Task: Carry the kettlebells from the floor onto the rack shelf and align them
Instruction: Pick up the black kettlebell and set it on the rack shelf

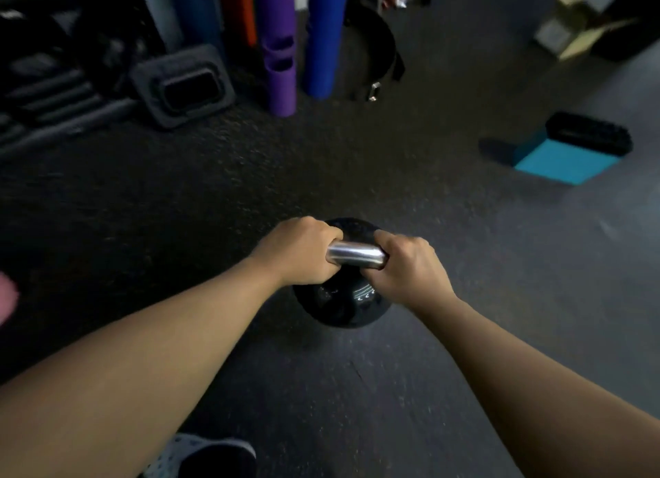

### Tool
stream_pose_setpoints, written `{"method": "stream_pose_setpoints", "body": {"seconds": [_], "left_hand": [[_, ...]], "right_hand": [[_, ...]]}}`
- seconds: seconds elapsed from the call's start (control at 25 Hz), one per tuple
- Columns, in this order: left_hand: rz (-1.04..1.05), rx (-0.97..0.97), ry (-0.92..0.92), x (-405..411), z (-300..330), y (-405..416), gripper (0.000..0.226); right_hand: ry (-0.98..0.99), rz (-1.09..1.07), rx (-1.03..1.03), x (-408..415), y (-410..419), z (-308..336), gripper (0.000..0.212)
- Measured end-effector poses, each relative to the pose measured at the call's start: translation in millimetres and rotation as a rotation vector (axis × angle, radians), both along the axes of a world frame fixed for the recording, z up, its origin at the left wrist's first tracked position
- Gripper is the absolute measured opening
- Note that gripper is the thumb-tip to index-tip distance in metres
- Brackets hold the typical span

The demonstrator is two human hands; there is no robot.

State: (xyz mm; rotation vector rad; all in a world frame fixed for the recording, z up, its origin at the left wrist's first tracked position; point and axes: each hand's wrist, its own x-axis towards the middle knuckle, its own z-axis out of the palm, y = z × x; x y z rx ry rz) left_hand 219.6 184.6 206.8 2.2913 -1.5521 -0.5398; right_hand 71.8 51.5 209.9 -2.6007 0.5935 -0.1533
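Observation:
A black kettlebell (339,306) with a shiny steel handle (355,254) is in the middle of the view, over the dark rubber floor. My left hand (298,252) grips the left end of the handle and my right hand (407,267) grips the right end. Both fists are closed around the bar, with the round body below them. I cannot tell whether the kettlebell rests on the floor or hangs just above it. No rack shelf is clearly visible.
Upright purple (280,49) and blue foam rollers (325,34) stand at the back. A black padded block (182,84) leans at the back left beside dark stacked gear. A teal wedge with a black roller (571,149) lies at right. My shoe (200,456) shows at the bottom.

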Motion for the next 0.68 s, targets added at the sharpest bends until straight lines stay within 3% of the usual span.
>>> {"method": "stream_pose_setpoints", "body": {"seconds": [0.2, 0.68], "left_hand": [[0.156, -0.114, -0.202, 133.8, 46.7, 84.7, 0.007], [0.61, -0.09, -0.506, 455.1, 114.4, 286.5, 0.015]], "right_hand": [[-0.027, 0.213, -0.01, 166.8, 53.3, 48.3, 0.011], [-0.169, 0.675, -0.062, 573.1, 220.6, 104.5, 0.023]]}}
